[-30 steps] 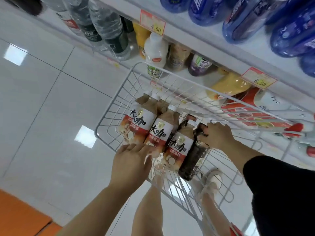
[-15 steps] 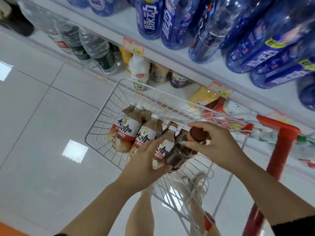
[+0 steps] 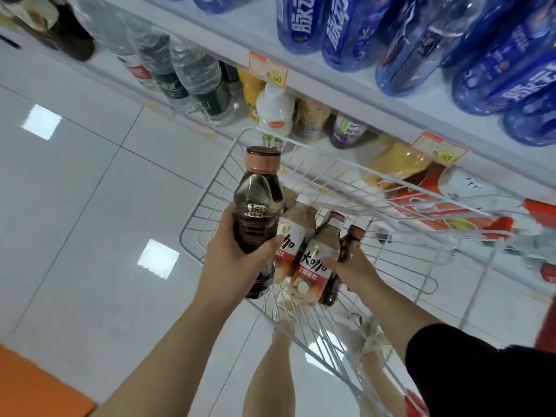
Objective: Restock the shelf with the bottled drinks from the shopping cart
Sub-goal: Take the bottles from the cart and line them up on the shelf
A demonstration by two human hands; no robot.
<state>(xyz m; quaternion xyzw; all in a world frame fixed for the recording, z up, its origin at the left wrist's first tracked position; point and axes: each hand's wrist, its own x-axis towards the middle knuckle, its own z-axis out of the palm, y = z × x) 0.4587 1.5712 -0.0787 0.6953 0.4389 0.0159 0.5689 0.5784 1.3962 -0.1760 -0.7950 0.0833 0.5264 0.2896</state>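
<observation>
You are holding a dark bottle (image 3: 255, 212) upright in your left hand (image 3: 237, 266), fingers wrapped round its body, above the near-left corner of the cart (image 3: 331, 159). Your right hand (image 3: 353, 267) is gripping a second dark bottle (image 3: 352, 239) inside the cart, by its near edge. Latte bottles (image 3: 313, 263) are sitting between your hands. The shelf (image 3: 346, 97) is running beyond the cart's far edge.

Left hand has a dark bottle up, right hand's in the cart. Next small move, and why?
Probably lift the right hand out of the cart with the second dark bottle it grips; the left hand holds its dark bottle clear.
</observation>
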